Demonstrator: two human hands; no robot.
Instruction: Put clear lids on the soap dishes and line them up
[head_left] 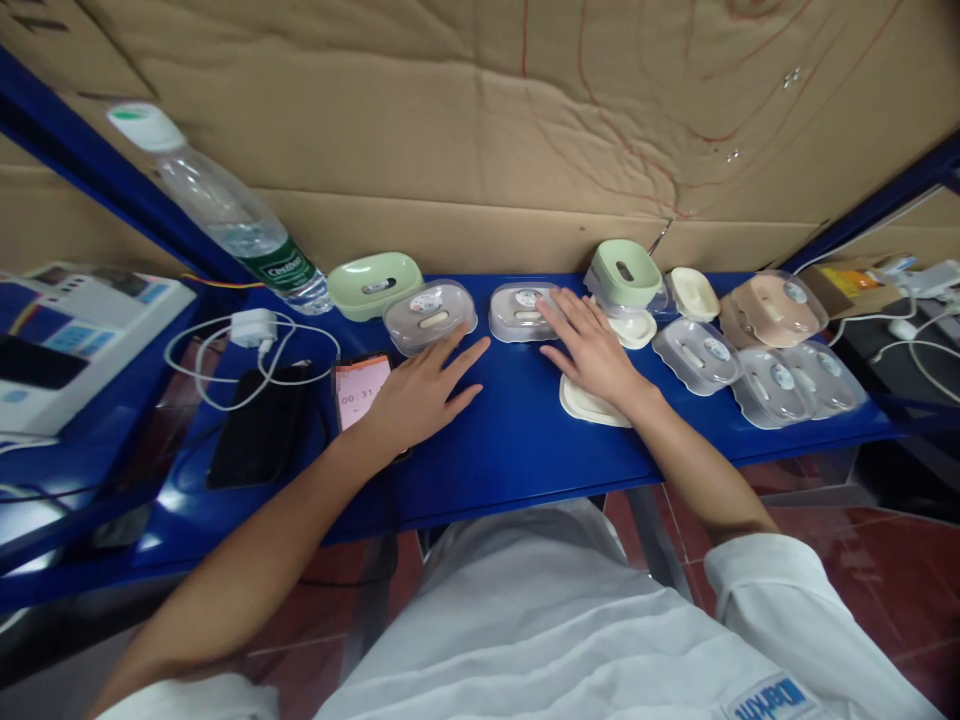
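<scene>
My left hand [420,395] is open with its fingers spread, its fingertips at the near edge of a clear plastic cover [437,303] with a round sticker. Whether they touch it I cannot tell. My right hand [592,345] is also open, its fingers reaching over the right end of another clear cover [514,318]. Behind the left cover stands a green oval dish [375,283] with a slot. A second green dish [626,270] stands raised beyond my right hand. Below that hand lies a cream oval piece [592,405], partly hidden by the wrist.
More clear covers [697,350] lie at the right, beside a peach dish with a cover [776,310] and a cream dish [692,293]. At the left are a water bottle [232,215], a phone showing a timer [362,388], a dark phone [259,430] and a white charger cable [255,335].
</scene>
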